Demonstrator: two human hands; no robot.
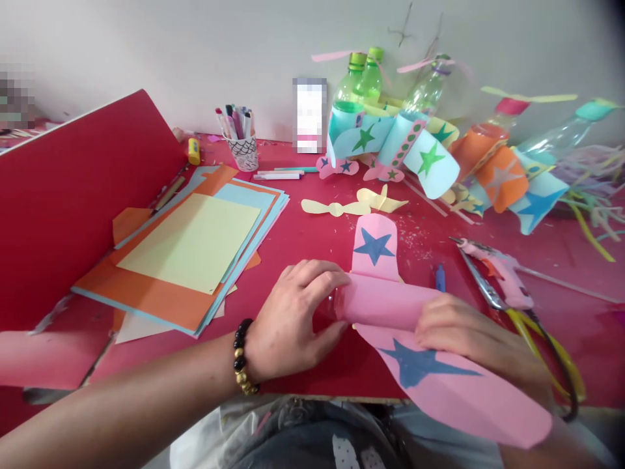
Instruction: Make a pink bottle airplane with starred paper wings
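Observation:
A clear plastic bottle wrapped in pink paper [383, 299] lies sideways near the table's front edge, made up as a toy plane. One pink wing with a blue star [375, 242] points away from me; the other pink wing [488, 397] sticks out toward my lap. My left hand [297, 319] curls its fingers and thumb around the bottle's bare left end. My right hand [469, 332] is wrapped over the right end of the pink body, behind the near wing. Two pale yellow paper pieces, a propeller strip [336, 208] and a folded one [383, 198], lie beyond the plane.
Finished bottle planes [390, 140] stand along the wall at back right. A pink glue gun [508, 273] and yellow-handled scissors [525, 339] lie right, near a blue marker [440, 278]. Coloured paper sheets [190, 244], a pen cup [243, 153] and a red board [73, 208] are left.

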